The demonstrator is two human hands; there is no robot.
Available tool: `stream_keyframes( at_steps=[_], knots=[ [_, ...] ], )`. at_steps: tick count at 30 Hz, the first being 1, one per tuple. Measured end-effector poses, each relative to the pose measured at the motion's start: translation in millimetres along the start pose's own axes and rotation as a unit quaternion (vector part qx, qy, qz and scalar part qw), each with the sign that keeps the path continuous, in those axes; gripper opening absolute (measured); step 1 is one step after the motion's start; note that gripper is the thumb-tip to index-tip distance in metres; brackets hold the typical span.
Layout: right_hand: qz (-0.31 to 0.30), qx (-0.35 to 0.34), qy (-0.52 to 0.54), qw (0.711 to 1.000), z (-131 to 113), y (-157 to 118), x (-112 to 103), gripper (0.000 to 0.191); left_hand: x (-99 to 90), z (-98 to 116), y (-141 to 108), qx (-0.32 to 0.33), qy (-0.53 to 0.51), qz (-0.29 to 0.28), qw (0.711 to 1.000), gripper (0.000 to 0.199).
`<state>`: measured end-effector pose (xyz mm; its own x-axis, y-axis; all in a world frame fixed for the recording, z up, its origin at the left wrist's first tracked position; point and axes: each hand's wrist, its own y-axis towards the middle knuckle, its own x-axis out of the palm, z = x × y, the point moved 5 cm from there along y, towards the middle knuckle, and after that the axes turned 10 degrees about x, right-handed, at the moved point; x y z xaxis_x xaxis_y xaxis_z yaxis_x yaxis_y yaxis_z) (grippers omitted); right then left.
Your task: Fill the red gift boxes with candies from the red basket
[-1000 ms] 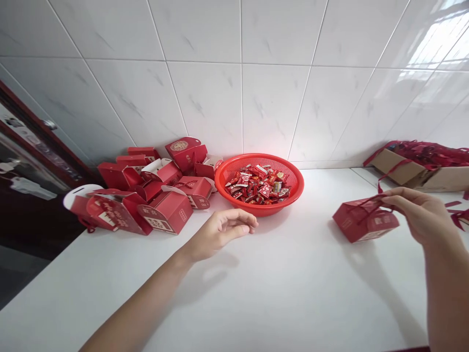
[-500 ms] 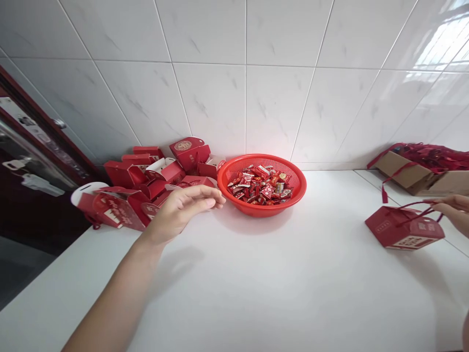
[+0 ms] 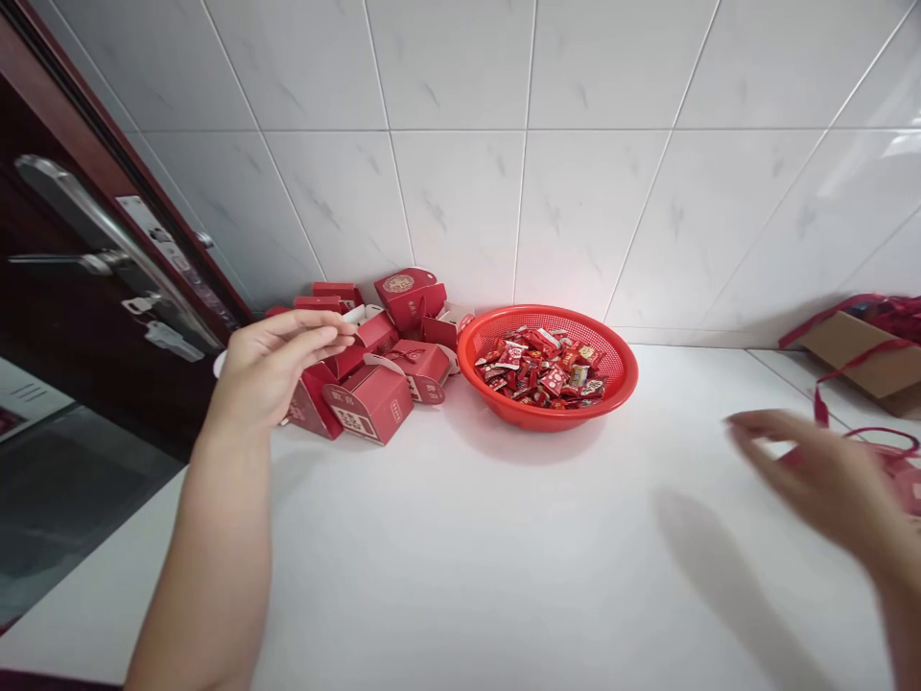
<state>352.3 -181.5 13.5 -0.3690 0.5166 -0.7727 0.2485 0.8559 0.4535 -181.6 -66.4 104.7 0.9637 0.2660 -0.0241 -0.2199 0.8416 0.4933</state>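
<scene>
i find my left hand [image 3: 270, 369] before the red boxes [image 3: 370, 403], fingertips near thumb; contact cannot be told. my right hand [image 3: 827, 480], blurred, grip unclear, is beside the handled box [image 3: 908, 480]. judged step: reaching; grasping calls for parted fingers.

Red boxes [image 3: 381, 389] with pale print, orange-red basket [image 3: 547, 419], white tiles [image 3: 453, 206] veined grey

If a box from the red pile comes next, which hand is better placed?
Likely the left hand: it hovers close to the red boxes, while the right hand is across the counter, beyond the candy basket.
</scene>
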Motion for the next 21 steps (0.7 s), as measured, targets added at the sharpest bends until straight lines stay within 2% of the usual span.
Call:
stream_keyframes(
  at_steps=[2, 3, 5, 8, 12, 14, 19, 21],
  knots=[
    [-0.144, -0.119, 0.095, 0.978, -69.0, -17.7, 52.2, 0.018, -6.8, -8.4, 5.4, -0.023, 0.018, 0.026, 0.999, 0.013],
    [-0.188, -0.177, 0.116, 0.959, -97.2, -30.2, 75.5, 0.022, -9.3, -12.6, 7.4, -0.032, 0.034, 0.032, 0.998, 0.013],
    [-0.212, -0.246, 0.145, 0.935, -135.8, -55.5, 112.9, 0.023, -11.7, -19.5, 9.8, -0.043, 0.085, 0.025, 0.995, 0.013],
    [-0.216, -0.287, 0.193, 0.913, -165.5, -91.6, 147.8, 0.024, -10.3, -25.5, 9.9, -0.054, 0.185, -0.010, 0.981, 0.013],
    [-0.226, -0.331, 0.220, 0.889, -184.3, -127.2, 159.3, 0.026, -9.6, -23.9, 9.9, -0.040, 0.332, -0.051, 0.941, 0.014],
    [-0.231, -0.339, 0.218, 0.885, -187.7, -135.1, 158.2, 0.029, -16.5, -20.8, 11.9, -0.026, 0.379, -0.046, 0.924, 0.014],
    [-0.220, -0.331, 0.213, 0.893, -184.8, -134.4, 159.2, 0.029, -51.9, -12.2, 16.6, -0.008, 0.416, 0.053, 0.908, 0.010],
    [-0.219, -0.331, 0.215, 0.892, -182.4, -133.0, 162.4, 0.029, -61.7, -12.2, 17.3, -0.018, 0.435, 0.067, 0.898, 0.007]
  ],
)
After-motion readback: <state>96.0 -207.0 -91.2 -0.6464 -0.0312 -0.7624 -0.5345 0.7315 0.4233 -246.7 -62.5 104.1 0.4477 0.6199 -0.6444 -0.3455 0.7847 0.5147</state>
